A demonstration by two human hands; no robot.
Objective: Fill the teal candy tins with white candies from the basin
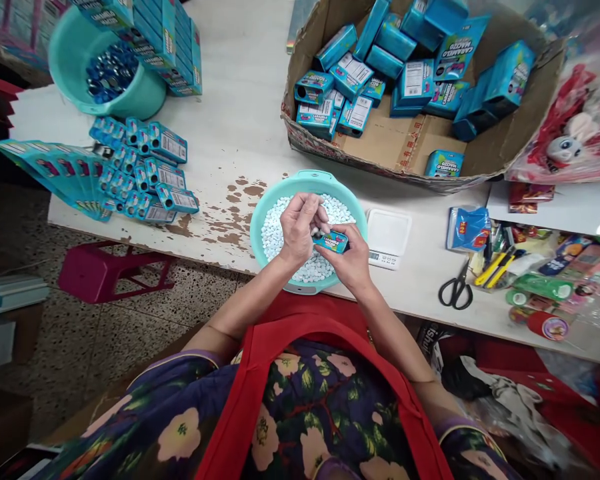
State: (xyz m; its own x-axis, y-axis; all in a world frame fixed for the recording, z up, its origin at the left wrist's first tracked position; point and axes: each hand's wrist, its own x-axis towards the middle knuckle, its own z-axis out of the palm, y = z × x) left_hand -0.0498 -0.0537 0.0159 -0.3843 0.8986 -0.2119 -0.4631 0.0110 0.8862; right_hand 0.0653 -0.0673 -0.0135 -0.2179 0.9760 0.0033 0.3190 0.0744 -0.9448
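Observation:
My right hand (349,261) grips a small teal candy tin (333,241) over a teal bowl (280,193) full of small white candies (275,230). My left hand (300,227) is curled just above the tin, fingers bunched and pinched together over its opening; whatever they hold is too small to make out. Both hands hover above the bowl, which stands at the near edge of the white table (240,127).
A small white scale (387,237) sits right of the bowl. A cardboard box (505,143) of teal tins lies behind. Filled tins (150,173) and flat cartons (55,170) lie left, beside a teal bucket (70,63). Black scissors (456,288), tape and clutter lie right. A pink stool (100,270) stands below.

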